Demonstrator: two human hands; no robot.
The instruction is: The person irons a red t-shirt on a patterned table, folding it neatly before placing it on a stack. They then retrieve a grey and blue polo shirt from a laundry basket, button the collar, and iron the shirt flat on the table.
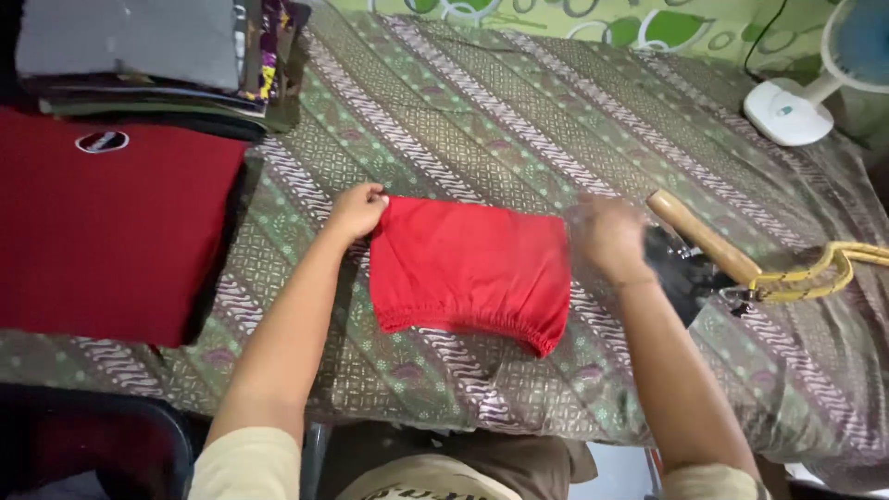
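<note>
A folded red cloth garment with a gathered hem [468,268] lies on a green patterned batik-covered table [519,120]. The left hand [356,211] pinches its upper-left corner; the blurred right hand [611,236] hovers at its right edge beside a wooden-handled iron [694,250], finger spread unclear.

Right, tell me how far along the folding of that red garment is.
Looks done: folded clothes are stacked at the far left, with a red shirt lying flat beside them. In hand: the small red garment is folded over on the patterned cloth; the left hand pinches its top corner, the right hand is blurred at its right edge. The iron rests aside. What remains isn't visible.
</note>
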